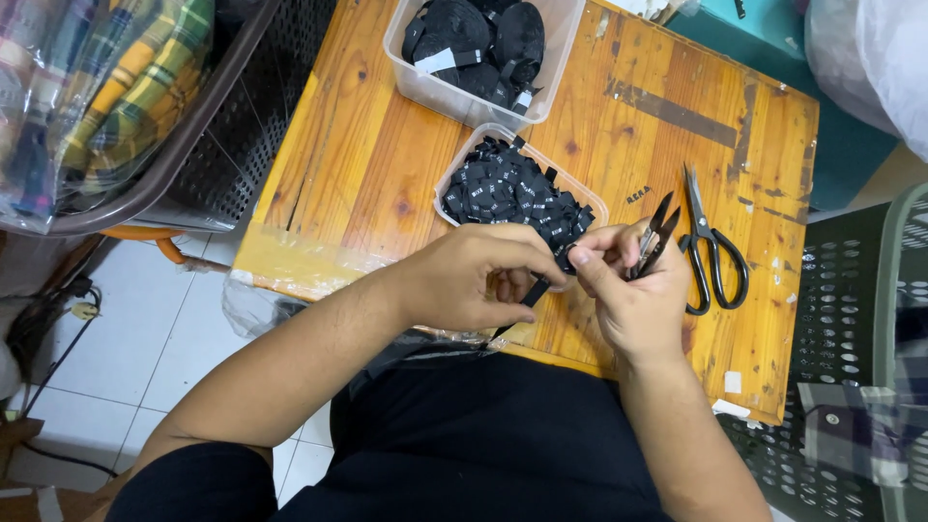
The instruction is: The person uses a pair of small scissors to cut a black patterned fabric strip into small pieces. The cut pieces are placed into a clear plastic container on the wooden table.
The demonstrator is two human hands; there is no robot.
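**Sharp tips close to busy fingers**

Worn orange planks make up our little wooden table, hemmed in by baskets, with white floor tiles below. We see the left hand curled, its fingers pinching a narrow black strip that hangs down over the table's near edge. The right hand meets it thumb to fingertip on the same strip, while also clutching a small pair of thread snips, blades pointing up and away. Just behind both hands sits a clear tub of black labels, heaped to the rim; a second clear tub of black cloth pieces stands further back. Black scissors lie on the wood, just beside the right hand.

What worries us: those snip tips sit very near the thumb, so a slip could nick skin or cut the strip crooked. An elbow nudge could tip the heaped tub, and the scissors lie close enough to get knocked.
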